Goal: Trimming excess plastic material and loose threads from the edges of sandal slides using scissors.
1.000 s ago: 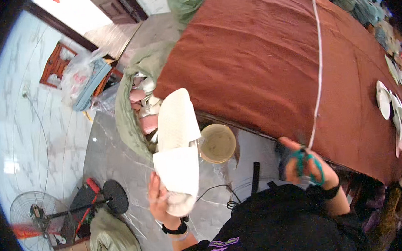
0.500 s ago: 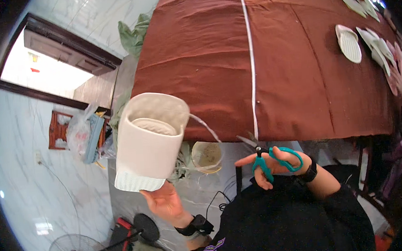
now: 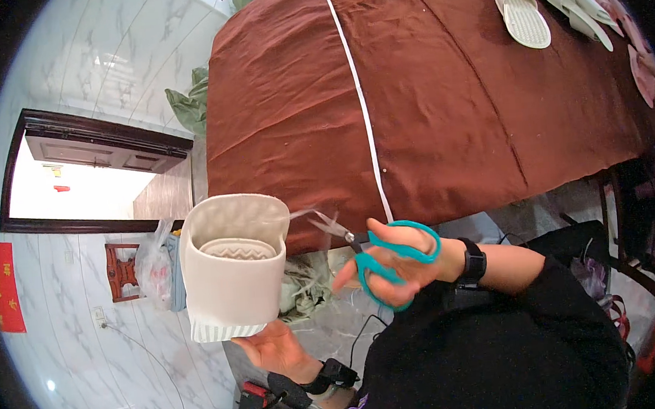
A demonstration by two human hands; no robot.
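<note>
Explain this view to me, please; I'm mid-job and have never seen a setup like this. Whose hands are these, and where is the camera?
There's no machine here: these are a person's own bare hands, seen from above by a wide fisheye camera worn on the head. That lens bends straight edges and leaves the dark round border. Picture left is the person's left.

The left hand holds up a cream slipper, with what looks like a second tucked inside. The right hand holds teal-handled scissors. A thin pale strand runs from the slipper toward the blades; blur hides whether they touch.

Beyond is a table under brown cloth, crossed by a white strip, with pale slippers and pink ones toward the right.
</note>
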